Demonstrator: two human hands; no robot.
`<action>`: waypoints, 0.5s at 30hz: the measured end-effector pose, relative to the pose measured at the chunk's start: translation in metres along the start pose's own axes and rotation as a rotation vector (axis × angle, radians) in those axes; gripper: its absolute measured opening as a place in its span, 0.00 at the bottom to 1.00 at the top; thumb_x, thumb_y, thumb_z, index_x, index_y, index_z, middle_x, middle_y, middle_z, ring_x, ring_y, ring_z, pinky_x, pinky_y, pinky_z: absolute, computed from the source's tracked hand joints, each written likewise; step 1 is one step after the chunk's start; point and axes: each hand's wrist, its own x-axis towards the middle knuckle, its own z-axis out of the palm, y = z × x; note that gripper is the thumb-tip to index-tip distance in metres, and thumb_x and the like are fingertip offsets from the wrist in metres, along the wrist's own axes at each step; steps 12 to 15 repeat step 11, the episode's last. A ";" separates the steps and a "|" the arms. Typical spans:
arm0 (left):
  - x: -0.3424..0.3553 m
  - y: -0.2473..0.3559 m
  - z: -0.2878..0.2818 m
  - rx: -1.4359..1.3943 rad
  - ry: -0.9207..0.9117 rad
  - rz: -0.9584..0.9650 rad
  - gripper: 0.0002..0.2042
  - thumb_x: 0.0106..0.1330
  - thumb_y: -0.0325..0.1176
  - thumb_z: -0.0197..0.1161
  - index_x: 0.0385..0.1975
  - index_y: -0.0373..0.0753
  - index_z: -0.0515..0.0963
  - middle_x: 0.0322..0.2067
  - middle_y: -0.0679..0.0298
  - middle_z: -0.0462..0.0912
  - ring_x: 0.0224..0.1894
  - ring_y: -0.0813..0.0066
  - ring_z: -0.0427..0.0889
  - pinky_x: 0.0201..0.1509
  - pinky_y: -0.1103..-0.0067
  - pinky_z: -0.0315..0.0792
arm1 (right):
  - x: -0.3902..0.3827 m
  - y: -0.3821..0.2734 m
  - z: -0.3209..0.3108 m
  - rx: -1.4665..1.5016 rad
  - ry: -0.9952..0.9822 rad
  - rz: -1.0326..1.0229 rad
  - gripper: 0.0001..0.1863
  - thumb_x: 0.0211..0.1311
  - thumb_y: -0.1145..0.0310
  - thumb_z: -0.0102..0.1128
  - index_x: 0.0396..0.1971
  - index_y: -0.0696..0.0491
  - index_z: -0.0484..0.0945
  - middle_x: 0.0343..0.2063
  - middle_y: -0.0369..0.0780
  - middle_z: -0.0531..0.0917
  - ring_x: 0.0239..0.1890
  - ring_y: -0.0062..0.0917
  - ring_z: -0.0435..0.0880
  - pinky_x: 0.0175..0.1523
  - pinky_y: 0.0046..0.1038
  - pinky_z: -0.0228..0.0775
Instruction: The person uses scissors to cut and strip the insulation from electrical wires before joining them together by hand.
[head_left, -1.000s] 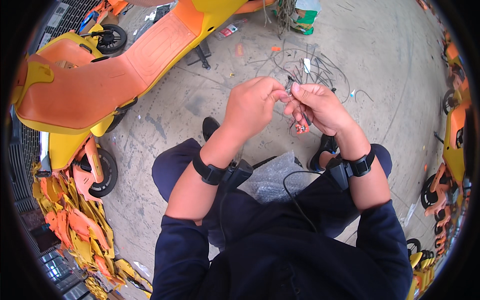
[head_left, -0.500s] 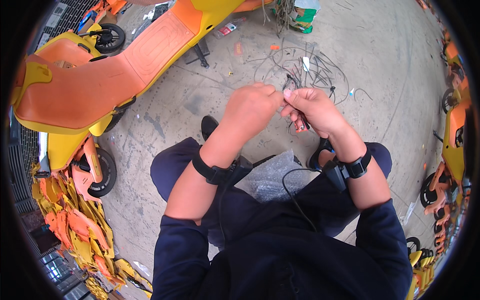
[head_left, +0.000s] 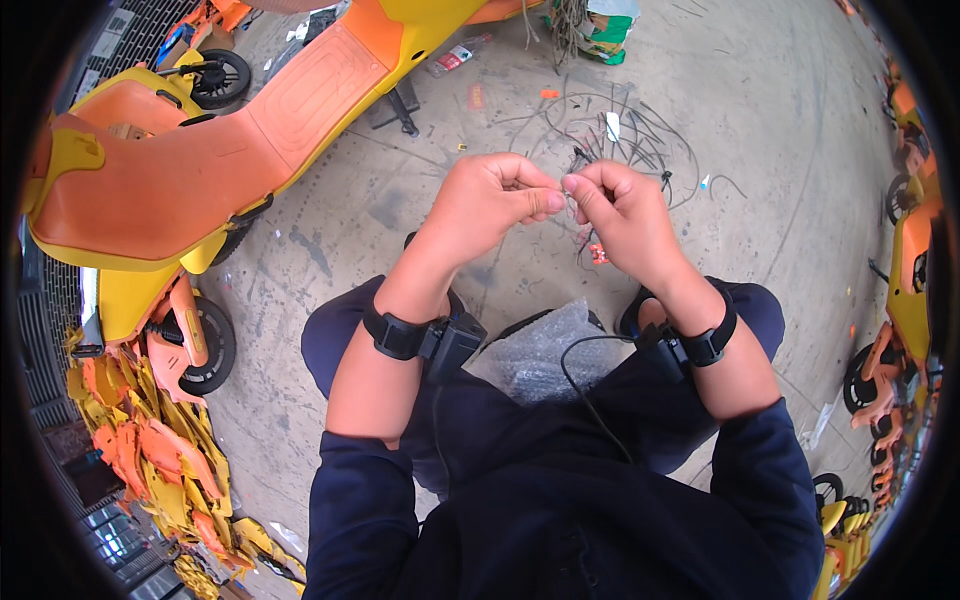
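My left hand [head_left: 490,206] and my right hand [head_left: 630,218] meet in front of me, fingertips almost touching. Both are closed in a pinch, thumb against forefinger. What lies between the fingertips is too small to make out; it may be a thin wire end. Just past the hands, a loose tangle of thin dark cables [head_left: 640,140] spreads over the floor. A small red-orange piece [head_left: 599,254] shows beneath my right hand, partly covered by it. Each forearm wears a black strap with a box on it.
Crumpled bubble wrap [head_left: 545,360] lies between my knees. A yellow and orange scooter body [head_left: 190,180] stands at the left, above a heap of yellow and orange panels [head_left: 160,460]. A plastic bottle [head_left: 460,55] and a green-white sack [head_left: 605,35] are farther off. More scooters [head_left: 910,260] line the right.
My left hand has turned, so its thumb and fingers now show in a pinch. The right hand has shifted slightly, fingers more curled in. The small red-orange piece stays beneath it.
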 end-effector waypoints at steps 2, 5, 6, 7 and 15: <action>0.000 0.000 0.000 -0.029 -0.021 0.010 0.07 0.58 0.29 0.68 0.30 0.31 0.79 0.26 0.65 0.82 0.28 0.84 0.78 0.32 0.85 0.71 | -0.002 0.000 0.000 -0.059 0.017 -0.057 0.11 0.66 0.66 0.56 0.26 0.56 0.77 0.18 0.30 0.77 0.18 0.09 0.69 0.22 0.14 0.59; 0.000 0.002 0.004 0.059 0.011 0.008 0.08 0.55 0.29 0.70 0.29 0.33 0.79 0.24 0.66 0.81 0.27 0.84 0.77 0.31 0.86 0.70 | -0.002 -0.001 -0.002 0.061 -0.033 0.019 0.12 0.66 0.64 0.55 0.25 0.55 0.77 0.18 0.31 0.77 0.18 0.08 0.69 0.21 0.14 0.61; 0.000 0.003 0.007 0.174 0.057 0.080 0.08 0.52 0.28 0.72 0.28 0.34 0.80 0.25 0.66 0.80 0.27 0.83 0.77 0.31 0.84 0.71 | -0.001 -0.002 -0.004 0.122 -0.064 0.090 0.13 0.66 0.63 0.56 0.24 0.54 0.77 0.18 0.31 0.77 0.19 0.10 0.70 0.23 0.16 0.62; 0.000 0.003 0.009 0.289 0.104 0.153 0.09 0.49 0.27 0.73 0.27 0.35 0.80 0.27 0.66 0.78 0.27 0.81 0.78 0.31 0.83 0.71 | -0.001 -0.003 -0.005 0.183 -0.095 0.161 0.14 0.66 0.61 0.56 0.23 0.54 0.77 0.18 0.31 0.78 0.20 0.12 0.70 0.25 0.18 0.63; -0.002 0.003 0.017 0.269 0.131 0.040 0.11 0.47 0.29 0.74 0.28 0.36 0.81 0.28 0.65 0.78 0.31 0.76 0.80 0.36 0.81 0.73 | 0.002 -0.010 -0.010 0.325 -0.213 0.281 0.15 0.66 0.59 0.55 0.23 0.53 0.77 0.19 0.31 0.79 0.20 0.12 0.72 0.27 0.17 0.67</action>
